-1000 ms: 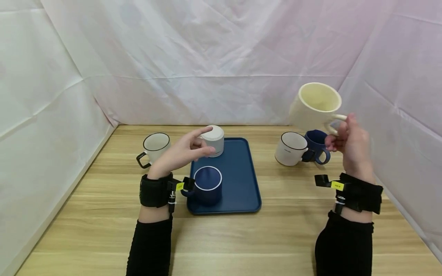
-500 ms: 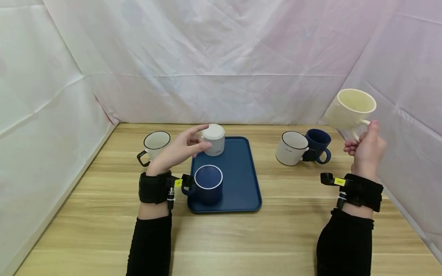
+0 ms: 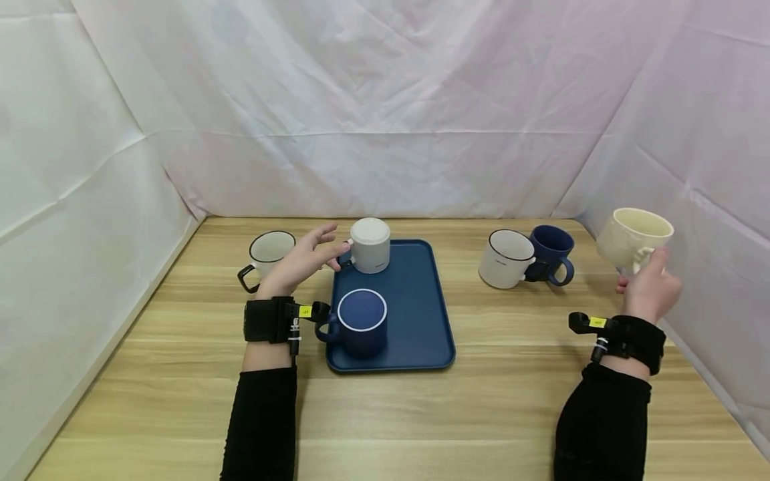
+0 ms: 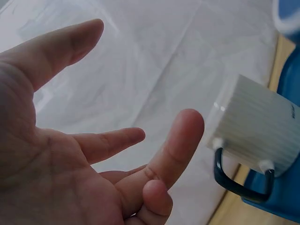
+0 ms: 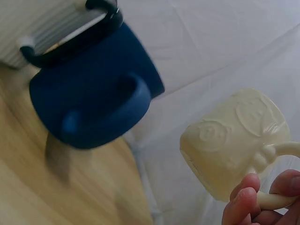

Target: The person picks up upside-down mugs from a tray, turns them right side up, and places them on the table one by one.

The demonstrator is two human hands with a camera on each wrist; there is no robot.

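Note:
My right hand (image 3: 645, 286) holds a cream mug (image 3: 634, 235) by its handle, in the air at the far right near the cloth wall. In the right wrist view the cream mug (image 5: 234, 140) tilts above my fingers (image 5: 247, 202), which pinch the handle. My left hand (image 3: 329, 248) hovers with relaxed, spread fingers just left of a white mug (image 3: 369, 245) that stands upside down at the back of a blue tray (image 3: 421, 314). The left wrist view shows my left hand (image 4: 140, 84) holding nothing, a little apart from the ribbed white mug (image 4: 255, 133) and its dark handle.
A navy mug with a white rim (image 3: 361, 322) stands at the tray's front left. A white mug with a black rim (image 3: 271, 250) sits left of the tray. A white mug (image 3: 506, 258) and a navy mug (image 3: 552, 250) stand together at the right. Cloth walls enclose the wooden table (image 3: 457, 414).
My right hand has carried the cream mug to the right and down, away from the pair of mugs. My left hand has sunk lower, closer to the white mug's handle.

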